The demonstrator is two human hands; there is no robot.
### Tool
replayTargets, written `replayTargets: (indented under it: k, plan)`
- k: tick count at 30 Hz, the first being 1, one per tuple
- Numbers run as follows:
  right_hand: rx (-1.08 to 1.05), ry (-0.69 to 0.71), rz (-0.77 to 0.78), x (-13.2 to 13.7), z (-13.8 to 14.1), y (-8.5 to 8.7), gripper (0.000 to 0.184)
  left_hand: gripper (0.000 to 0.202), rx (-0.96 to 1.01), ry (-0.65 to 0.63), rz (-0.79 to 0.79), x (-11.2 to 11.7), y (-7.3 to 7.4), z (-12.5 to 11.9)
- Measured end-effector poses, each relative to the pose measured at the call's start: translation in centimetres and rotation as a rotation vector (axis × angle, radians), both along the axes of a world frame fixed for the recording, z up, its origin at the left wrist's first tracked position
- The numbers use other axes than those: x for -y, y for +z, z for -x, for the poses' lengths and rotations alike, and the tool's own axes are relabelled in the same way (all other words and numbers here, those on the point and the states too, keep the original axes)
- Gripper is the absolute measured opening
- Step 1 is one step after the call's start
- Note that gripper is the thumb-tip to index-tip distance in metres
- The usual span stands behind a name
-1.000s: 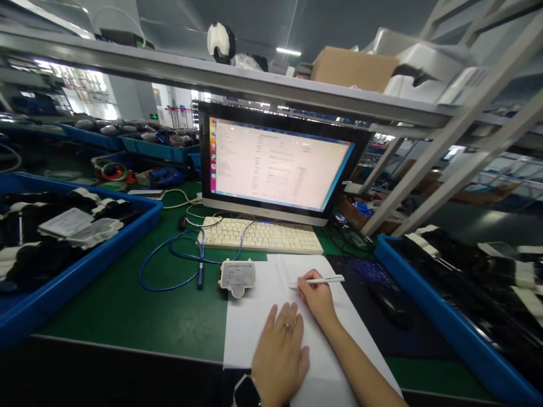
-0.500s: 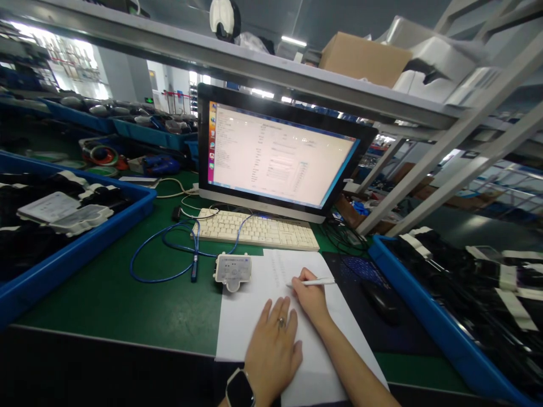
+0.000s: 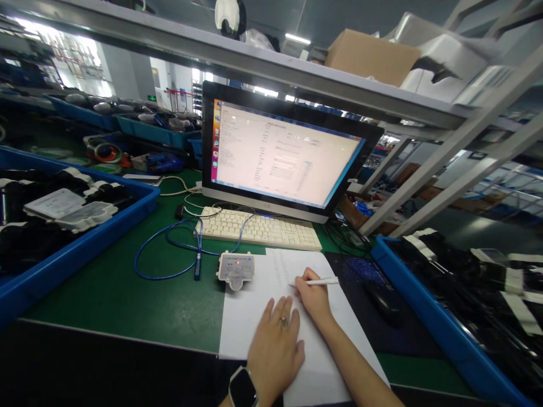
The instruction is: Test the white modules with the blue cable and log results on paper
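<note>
The right hand [image 3: 314,296] is closed around a white pen [image 3: 319,281], fingers pinched on its barrel, with the tip on the sheet of paper [image 3: 250,316] just left of the grip and the far end pointing right. The left hand [image 3: 275,346] lies flat with fingers spread on the same sheet, touching it just below and left of the pen hand; it holds nothing, and a watch [image 3: 242,390] sits on its wrist. Left of the pen tip, a small white device [image 3: 236,269] rests on the paper's top corner, with 1 blue cable [image 3: 169,255] looping further left. Beyond the grip stand a keyboard [image 3: 259,229] and a lit monitor [image 3: 284,161]. To its right lies a dark mouse [image 3: 382,303].
</note>
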State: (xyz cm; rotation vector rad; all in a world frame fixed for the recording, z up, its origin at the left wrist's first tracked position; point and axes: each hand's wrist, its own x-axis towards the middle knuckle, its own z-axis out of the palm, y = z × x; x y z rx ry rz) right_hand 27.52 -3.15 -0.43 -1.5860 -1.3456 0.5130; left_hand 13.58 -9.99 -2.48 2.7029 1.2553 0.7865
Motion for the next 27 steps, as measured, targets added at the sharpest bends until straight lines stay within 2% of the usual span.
replayTargets:
  k: [27]
  plan:
    - [0.064, -0.051, -0.033, -0.08, -0.23, -0.38, 0.021, 0.046, -0.026, -0.013, 0.043, -0.01, 0.52, 0.12]
